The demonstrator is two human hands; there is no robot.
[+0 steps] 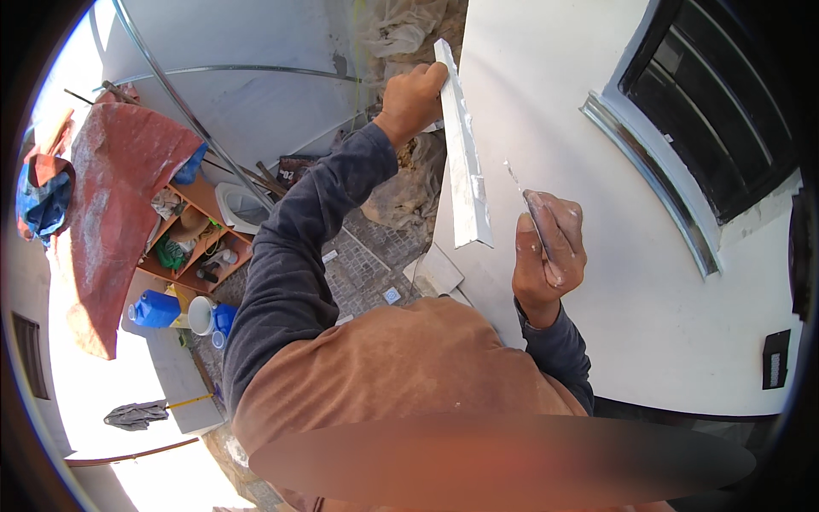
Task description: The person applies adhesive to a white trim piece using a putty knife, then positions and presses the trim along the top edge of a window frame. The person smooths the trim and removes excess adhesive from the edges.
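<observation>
Left hand (411, 98) clamps the upper end of the white angle strip (461, 145) before the white wall (631, 341), right hand (554, 252) grips a thin paste-smeared tool (514, 177) nearby: apparently a coating step, next stroke needing steady support.

Harsh daylight burns out the left side; the white wall (648, 316) sits in softer shade. Fisheye distortion bows the window (717, 107), corners go black, and blur smears the bottom.
</observation>
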